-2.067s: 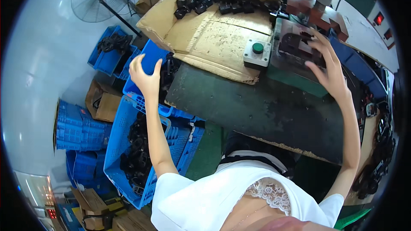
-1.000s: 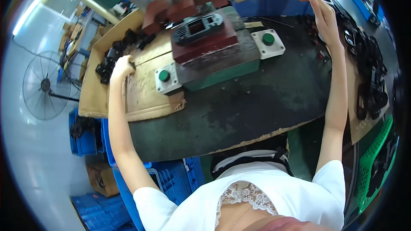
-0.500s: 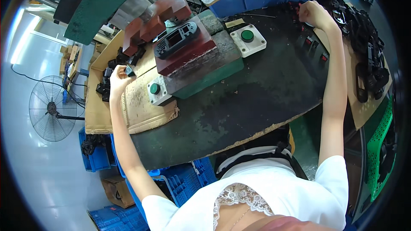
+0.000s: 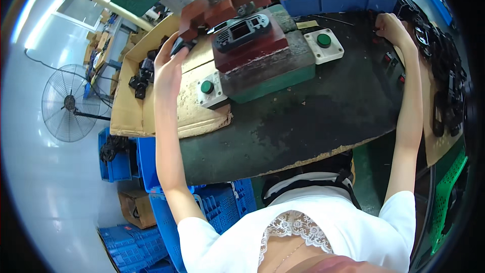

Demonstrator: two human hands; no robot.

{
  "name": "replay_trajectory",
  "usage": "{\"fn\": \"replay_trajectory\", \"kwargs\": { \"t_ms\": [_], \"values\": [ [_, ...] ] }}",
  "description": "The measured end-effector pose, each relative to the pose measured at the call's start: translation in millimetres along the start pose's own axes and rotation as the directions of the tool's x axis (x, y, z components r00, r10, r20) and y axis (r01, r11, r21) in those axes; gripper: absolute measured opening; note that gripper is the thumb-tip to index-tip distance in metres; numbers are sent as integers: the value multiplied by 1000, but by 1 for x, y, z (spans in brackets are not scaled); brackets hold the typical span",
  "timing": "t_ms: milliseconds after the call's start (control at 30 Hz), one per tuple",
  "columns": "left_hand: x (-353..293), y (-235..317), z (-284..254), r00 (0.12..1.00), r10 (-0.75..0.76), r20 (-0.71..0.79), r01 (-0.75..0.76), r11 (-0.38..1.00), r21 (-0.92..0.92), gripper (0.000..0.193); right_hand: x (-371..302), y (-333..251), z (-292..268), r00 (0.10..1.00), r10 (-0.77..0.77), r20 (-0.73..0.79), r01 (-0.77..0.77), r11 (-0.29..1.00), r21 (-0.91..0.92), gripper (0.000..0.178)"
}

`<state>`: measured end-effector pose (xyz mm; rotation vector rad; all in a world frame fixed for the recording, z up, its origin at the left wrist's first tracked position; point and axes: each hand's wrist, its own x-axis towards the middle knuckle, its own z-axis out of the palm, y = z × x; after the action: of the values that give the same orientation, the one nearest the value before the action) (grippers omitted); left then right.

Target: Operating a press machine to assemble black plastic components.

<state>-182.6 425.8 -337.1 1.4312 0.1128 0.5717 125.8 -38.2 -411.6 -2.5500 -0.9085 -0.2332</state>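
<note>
While right hand (image 4: 392,29) stays curled, hold unclear, left hand (image 4: 167,64), pinching black part (image 4: 180,46), neared red blocks (image 4: 220,11).

Casing (image 4: 252,31) on blk (image 4: 257,56), carton (image 4: 132,124) to L.

So everything's carried by a dark, scuffed workbench (image 4: 283,136), green-black on top and pretty chewed up along its brownish front edge. The left end is taken up by a cut-down cardboard box (image 4: 126,121), its front flap laid out flat. The middle is occupied by a green-sided machine base (image 4: 278,86), flanked by two green push-button boxes (image 4: 331,54). Behind the right one, a yellowish strip (image 4: 307,25) and a thin rod (image 4: 335,20) can be seen, and small red-and-black pieces (image 4: 389,59) are scattered toward the right.
</note>
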Motion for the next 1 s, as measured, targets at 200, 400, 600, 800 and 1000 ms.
{"fn": "replay_trajectory", "kwargs": {
  "t_ms": [200, 400, 600, 800, 1000],
  "values": [
    [6, -6, 41, 996, 52, 66, -57, 994, 91, 37, 3, 4, 5, 999, -33, 7, 32, 999, 26, 28],
    [10, -21, 74, 978, 138, 154, -188, 901, 390, 39, 4, -21, 2, 956, -123, -268, 171, 972, 162, 21],
    [16, -24, 87, 868, 389, 307, -469, 445, 763, 35, 11, -19, 2, 951, -121, -285, 175, 969, 174, 16],
    [12, -19, 85, 845, 438, 307, -511, 490, 707, 35, 4, -41, -5, 994, -22, -104, 53, 949, 310, 12],
    [4, -14, 87, 845, 405, 350, -502, 369, 782, 34, 12, -28, 27, 958, -102, -267, 92, 995, -49, 22]
  ]
}}
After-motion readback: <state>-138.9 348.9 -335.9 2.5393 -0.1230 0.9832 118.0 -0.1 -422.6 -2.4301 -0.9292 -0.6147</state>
